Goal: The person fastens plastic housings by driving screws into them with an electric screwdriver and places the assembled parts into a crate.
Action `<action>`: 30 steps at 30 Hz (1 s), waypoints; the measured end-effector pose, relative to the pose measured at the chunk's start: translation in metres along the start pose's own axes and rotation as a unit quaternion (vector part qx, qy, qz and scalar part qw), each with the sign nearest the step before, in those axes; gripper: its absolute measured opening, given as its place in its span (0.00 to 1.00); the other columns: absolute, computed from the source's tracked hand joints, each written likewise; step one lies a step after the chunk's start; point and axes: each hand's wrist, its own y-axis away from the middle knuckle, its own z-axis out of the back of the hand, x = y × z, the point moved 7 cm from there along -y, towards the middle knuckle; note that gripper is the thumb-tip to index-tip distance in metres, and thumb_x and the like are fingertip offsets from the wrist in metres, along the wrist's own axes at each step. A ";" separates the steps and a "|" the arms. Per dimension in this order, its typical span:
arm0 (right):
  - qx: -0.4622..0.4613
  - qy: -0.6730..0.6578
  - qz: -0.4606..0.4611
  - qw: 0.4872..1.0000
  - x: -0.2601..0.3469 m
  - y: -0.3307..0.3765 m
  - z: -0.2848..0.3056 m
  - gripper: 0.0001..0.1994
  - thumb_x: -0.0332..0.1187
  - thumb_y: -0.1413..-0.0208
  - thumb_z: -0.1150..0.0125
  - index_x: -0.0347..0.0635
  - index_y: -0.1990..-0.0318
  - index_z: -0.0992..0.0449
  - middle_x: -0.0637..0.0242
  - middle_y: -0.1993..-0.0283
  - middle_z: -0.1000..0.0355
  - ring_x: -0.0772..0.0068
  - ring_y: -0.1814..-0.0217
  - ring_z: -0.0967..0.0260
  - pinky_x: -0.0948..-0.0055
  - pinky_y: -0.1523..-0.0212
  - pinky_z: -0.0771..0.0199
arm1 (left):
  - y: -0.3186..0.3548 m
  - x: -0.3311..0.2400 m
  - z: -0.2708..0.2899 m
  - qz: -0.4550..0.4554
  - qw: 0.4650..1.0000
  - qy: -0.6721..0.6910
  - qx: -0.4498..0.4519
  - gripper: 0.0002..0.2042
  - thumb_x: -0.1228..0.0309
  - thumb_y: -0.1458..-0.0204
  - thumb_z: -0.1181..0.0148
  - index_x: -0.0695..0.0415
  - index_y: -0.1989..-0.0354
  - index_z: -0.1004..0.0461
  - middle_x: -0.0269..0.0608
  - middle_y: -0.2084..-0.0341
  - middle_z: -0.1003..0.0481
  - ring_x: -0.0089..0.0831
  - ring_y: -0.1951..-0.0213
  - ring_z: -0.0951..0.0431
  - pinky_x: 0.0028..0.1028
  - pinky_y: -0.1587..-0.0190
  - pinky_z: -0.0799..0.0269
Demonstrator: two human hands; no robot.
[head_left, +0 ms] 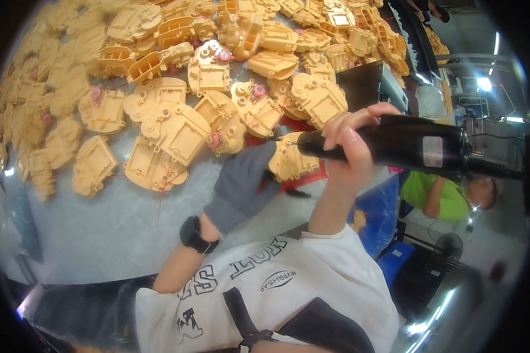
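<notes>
Gripping: right fingers (354,141), one black screwdriver (403,141); left fingers (257,159), one yellow housing (294,162)

I can't see if the gloved left hand (245,181) grips the yellow part (292,162). The tip of the black tool (397,140) is too tiny to tell what it touches. The yellow pile (176,130) goes blurry far left, its top cut off.
</notes>
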 end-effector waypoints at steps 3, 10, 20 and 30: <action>0.001 0.028 -0.014 1.000 -0.007 -0.002 0.000 0.20 0.22 0.59 0.50 0.38 0.55 0.42 0.63 0.81 0.40 0.72 0.84 0.42 0.72 0.77 0.38 | 0.000 0.001 -0.001 0.002 1.000 0.006 -0.001 0.33 0.69 0.63 0.38 0.60 0.44 0.42 0.49 0.54 0.33 0.45 0.54 0.32 0.36 0.54 0.36; 0.016 0.043 -0.042 0.998 -0.014 -0.006 -0.003 0.19 0.20 0.60 0.48 0.40 0.57 0.42 0.63 0.81 0.39 0.71 0.84 0.41 0.72 0.77 0.37 | -0.003 0.001 -0.001 0.018 1.000 0.007 0.010 0.33 0.71 0.64 0.37 0.59 0.45 0.42 0.49 0.54 0.33 0.44 0.53 0.32 0.36 0.53 0.36; 0.025 0.023 -0.078 0.996 -0.024 -0.009 -0.004 0.18 0.20 0.61 0.47 0.41 0.60 0.42 0.62 0.80 0.38 0.71 0.84 0.41 0.70 0.77 0.36 | -0.004 0.000 0.000 0.021 1.000 0.011 0.008 0.34 0.71 0.65 0.36 0.58 0.45 0.42 0.48 0.54 0.33 0.44 0.53 0.32 0.36 0.53 0.36; -0.007 -0.020 -0.048 0.999 -0.029 -0.006 0.005 0.16 0.18 0.62 0.48 0.37 0.62 0.41 0.63 0.80 0.36 0.75 0.83 0.39 0.75 0.78 0.35 | -0.001 -0.003 -0.005 -0.002 1.000 0.021 0.003 0.36 0.71 0.64 0.36 0.61 0.42 0.45 0.50 0.52 0.34 0.46 0.53 0.32 0.36 0.53 0.36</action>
